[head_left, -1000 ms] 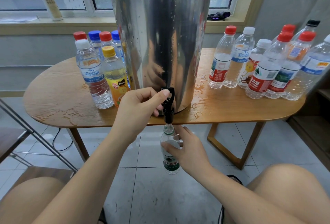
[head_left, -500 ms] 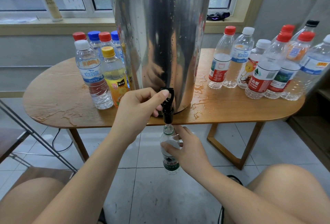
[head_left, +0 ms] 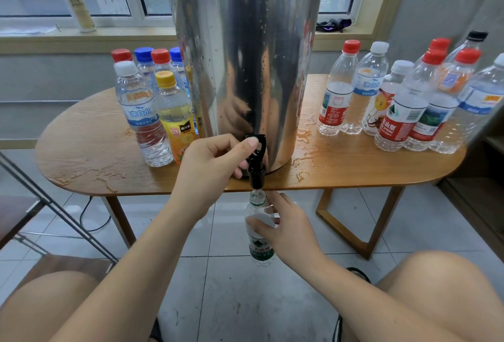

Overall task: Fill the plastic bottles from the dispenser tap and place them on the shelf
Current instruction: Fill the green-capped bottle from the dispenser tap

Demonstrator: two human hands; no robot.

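Observation:
A tall steel dispenser [head_left: 245, 68] stands on the wooden table [head_left: 90, 156], its black tap [head_left: 256, 167] overhanging the front edge. My left hand [head_left: 210, 169] grips the tap lever, thumb on top. Directly under the spout, my right hand [head_left: 286, 229] holds a clear uncapped bottle with a green label [head_left: 259, 249], its mouth just below the tap. Water fills it up to around the shoulder. Several capped bottles [head_left: 152, 112] stand left of the dispenser, and several more capped bottles [head_left: 395, 104] stand to its right.
Water is spilled on the tabletop around the dispenser base. A metal chair frame [head_left: 54, 205] slants at the left. My bare knees are at the bottom corners, above a tiled floor. A pump bottle [head_left: 76, 6] sits on the windowsill. A dark cabinet edge [head_left: 480, 191] is at the right.

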